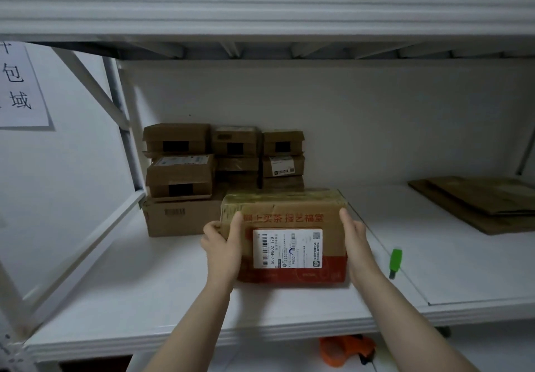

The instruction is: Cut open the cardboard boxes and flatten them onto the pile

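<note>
A taped cardboard box [289, 215] with red print and a white shipping label sits on the white shelf [144, 279], in the middle. My left hand [223, 247] grips its left side, thumb on top. My right hand [357, 241] holds the right side, thumb along the top edge. A green utility knife [395, 259] lies on the shelf just right of my right hand. The pile of flattened cardboard [480, 200] lies at the far right of the shelf.
Several small closed boxes [223, 154] are stacked against the back wall, behind and left of the held box. An upper shelf beam [260, 3] hangs overhead. An orange tape dispenser [346, 348] sits on the lower shelf. A paper sign [17, 84] hangs on the left.
</note>
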